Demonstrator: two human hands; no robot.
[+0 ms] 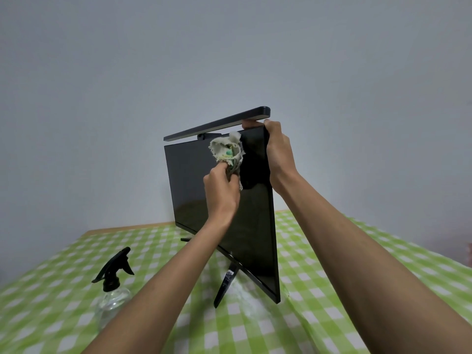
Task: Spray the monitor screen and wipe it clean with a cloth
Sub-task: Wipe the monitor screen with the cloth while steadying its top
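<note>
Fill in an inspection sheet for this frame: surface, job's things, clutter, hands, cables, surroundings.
Surface: table under a green-and-white checked cover.
Job's things: monitor upright on its stand, screen dark; crumpled cloth against the upper screen; spray bottle standing on the table, left of the monitor.
Clutter: nothing seen.
Hands: left hand grips the cloth; right hand grips the monitor's top right corner.
Cables: nothing seen.
Surroundings: light bar on the monitor's top edge; plain grey wall behind.
</note>
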